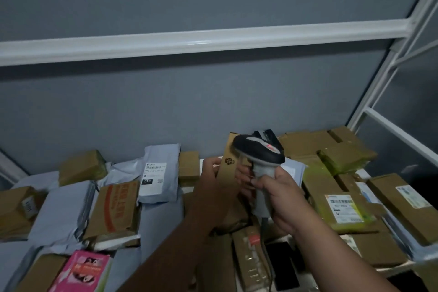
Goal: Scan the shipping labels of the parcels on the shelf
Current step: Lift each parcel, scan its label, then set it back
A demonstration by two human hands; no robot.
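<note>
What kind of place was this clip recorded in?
Probably a parcel depot or courier pickup point. Labelled boxes and a grey mailer bag crowd a white metal shelf rack, and the right hand grips a barcode scanner beside a cardboard parcel that the left hand holds.

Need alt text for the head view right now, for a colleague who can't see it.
A right hand grips a handheld barcode scanner, its red light on, beside a small cardboard box held up by the left hand. Below lie cardboard boxes and grey mailer bags, one grey mailer bag showing its shipping label.
</note>
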